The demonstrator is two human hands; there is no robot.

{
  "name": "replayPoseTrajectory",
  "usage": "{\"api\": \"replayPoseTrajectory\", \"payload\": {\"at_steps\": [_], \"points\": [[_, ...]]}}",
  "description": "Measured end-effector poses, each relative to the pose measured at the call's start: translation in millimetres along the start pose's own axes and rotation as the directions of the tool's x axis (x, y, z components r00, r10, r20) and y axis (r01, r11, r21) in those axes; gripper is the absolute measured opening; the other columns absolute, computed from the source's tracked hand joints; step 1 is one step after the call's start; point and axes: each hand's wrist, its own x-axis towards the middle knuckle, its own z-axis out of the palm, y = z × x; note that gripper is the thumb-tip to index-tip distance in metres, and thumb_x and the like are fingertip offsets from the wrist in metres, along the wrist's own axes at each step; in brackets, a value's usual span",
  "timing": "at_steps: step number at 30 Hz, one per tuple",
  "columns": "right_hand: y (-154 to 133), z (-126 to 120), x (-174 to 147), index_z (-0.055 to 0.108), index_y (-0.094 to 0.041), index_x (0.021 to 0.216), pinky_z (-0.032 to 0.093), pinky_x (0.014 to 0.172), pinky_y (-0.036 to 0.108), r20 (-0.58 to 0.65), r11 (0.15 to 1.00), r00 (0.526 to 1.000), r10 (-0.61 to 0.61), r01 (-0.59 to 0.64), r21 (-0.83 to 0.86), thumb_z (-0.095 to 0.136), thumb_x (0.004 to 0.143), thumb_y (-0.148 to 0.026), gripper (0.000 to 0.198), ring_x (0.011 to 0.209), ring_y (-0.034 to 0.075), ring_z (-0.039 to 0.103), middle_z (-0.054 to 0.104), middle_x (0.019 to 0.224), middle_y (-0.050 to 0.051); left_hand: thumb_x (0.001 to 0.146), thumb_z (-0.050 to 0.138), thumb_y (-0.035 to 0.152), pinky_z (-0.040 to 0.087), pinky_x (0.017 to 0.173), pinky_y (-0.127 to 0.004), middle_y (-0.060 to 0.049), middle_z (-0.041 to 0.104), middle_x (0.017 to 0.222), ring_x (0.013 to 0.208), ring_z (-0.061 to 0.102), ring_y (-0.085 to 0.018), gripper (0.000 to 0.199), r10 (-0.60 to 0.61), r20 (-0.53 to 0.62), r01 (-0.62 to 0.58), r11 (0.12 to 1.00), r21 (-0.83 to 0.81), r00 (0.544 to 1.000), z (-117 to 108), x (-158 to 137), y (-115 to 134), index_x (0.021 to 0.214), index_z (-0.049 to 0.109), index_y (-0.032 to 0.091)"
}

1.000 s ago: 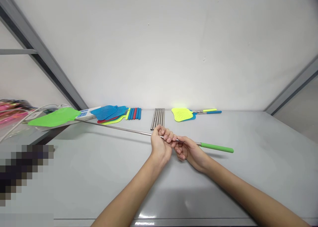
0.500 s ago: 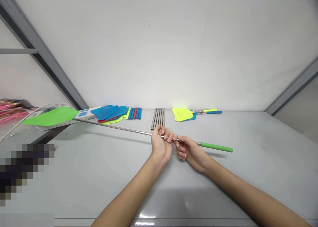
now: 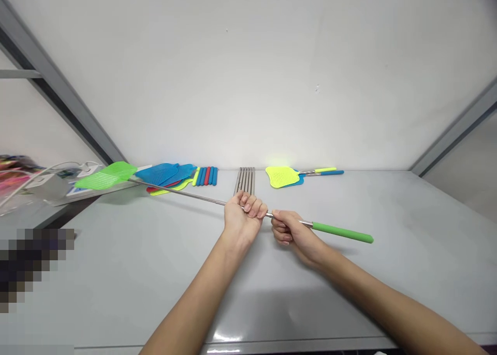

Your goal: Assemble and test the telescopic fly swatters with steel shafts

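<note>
Both hands hold one long fly swatter (image 3: 182, 192) with a thin metal rod, above the grey table. Its bright green perforated head (image 3: 111, 175) points left and its green grip (image 3: 341, 232) sticks out to the right. My left hand (image 3: 244, 215) is closed round the middle of the rod, palm up. Just to the right, my right hand (image 3: 291, 231) is closed on the rod's thicker metal part, short of the green grip. A small gap of rod shows between the hands. Behind my left hand lie several metal rods (image 3: 244, 179), side by side, their near ends hidden.
Blue, red and yellow swatter heads (image 3: 161, 174) are stacked at the back left, beside a row of coloured grips (image 3: 205, 176). Yellow and blue swatters (image 3: 283, 176) lie back right. A white power strip (image 3: 79, 189) with cables sits at the left edge.
The green head has swung right and seems turned. My left hand has moved slightly left along the rod, widening the gap between my hands. The camera view has shifted a little.
</note>
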Motion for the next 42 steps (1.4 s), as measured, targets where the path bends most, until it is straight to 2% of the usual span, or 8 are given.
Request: {"api": "replayPoseTrajectory", "payload": {"at_steps": [7,13,18,25,30,35,42], "points": [[2,-6,0,0.028,-0.018,0.051,0.01,0.041,0.023,-0.04,0.998,0.999,0.032,-0.029,0.055,0.045,0.077,-0.034,0.034,0.038,0.005,0.016,0.016,0.048,-0.008,0.079,0.031,0.02,0.022,0.038,-0.022,0.005,0.022,0.036,0.032,0.021,-0.007,0.033,0.038,0.037,-0.039,0.999,0.03,0.999,-1,1,3,0.047,0.026,0.017],[-3,-19,4,0.025,-0.018,0.049,0.015,0.039,0.022,-0.137,0.985,0.988,0.067,-0.043,0.169,0.047,0.075,-0.035,0.038,0.037,0.005,0.016,0.016,0.045,-0.008,0.078,0.031,0.02,0.023,0.038,-0.022,0.004,0.024,0.036,0.032,0.024,-0.007,0.033,0.218,0.03,-0.218,0.975,0.032,0.976,-3,1,22,0.046,0.027,0.017],[-2,-25,7,0.022,-0.019,0.047,0.016,0.039,0.023,-0.184,0.986,0.98,0.075,-0.046,0.16,0.047,0.075,-0.036,0.041,0.036,0.005,0.016,0.014,0.045,-0.008,0.077,0.032,0.019,0.022,0.037,-0.022,0.004,0.023,0.036,0.032,0.021,-0.007,0.032,0.206,0.018,-0.207,0.978,0.017,0.978,-4,3,27,0.046,0.025,0.017],[0,-26,7,0.025,-0.019,0.049,0.015,0.039,0.022,-0.186,0.997,0.98,0.073,-0.067,0.038,0.05,0.073,-0.04,0.04,0.037,0.005,0.018,0.016,0.047,-0.008,0.076,0.032,0.017,0.019,0.036,-0.021,0.005,0.02,0.035,0.03,0.019,-0.007,0.032,0.231,-0.039,-0.231,0.973,-0.015,0.972,-10,12,25,0.046,0.023,0.017],[-1,-21,8,0.026,-0.019,0.05,0.017,0.039,0.022,-0.199,0.997,0.98,0.028,-0.014,0.07,0.054,0.071,-0.035,0.038,0.038,0.005,0.015,0.018,0.047,-0.008,0.078,0.03,0.017,0.017,0.035,-0.022,0.005,0.02,0.035,0.029,0.019,-0.008,0.032,0.207,-0.023,-0.207,0.978,0.001,0.978,-9,11,35,0.047,0.023,0.018],[-2,-12,8,0.027,-0.019,0.049,0.017,0.038,0.021,-0.181,0.993,0.983,0.018,0.004,0.121,0.053,0.071,-0.031,0.036,0.038,0.005,0.015,0.018,0.047,-0.008,0.079,0.031,0.02,0.011,0.033,-0.022,0.006,0.016,0.035,0.028,0.016,-0.007,0.032,0.29,0.006,-0.29,0.957,0.005,0.957,-7,8,47,0.048,0.022,0.018],[-5,-22,10,0.026,-0.019,0.05,0.017,0.038,0.021,-0.208,0.992,0.978,0.012,0.015,0.129,0.052,0.07,-0.028,0.034,0.038,0.005,0.014,0.017,0.047,-0.009,0.08,0.028,0.019,0.012,0.033,-0.021,0.006,0.014,0.035,0.028,0.015,-0.007,0.032,0.311,-0.005,-0.311,0.95,-0.006,0.95,-11,10,52,0.048,0.021,0.018]]}}
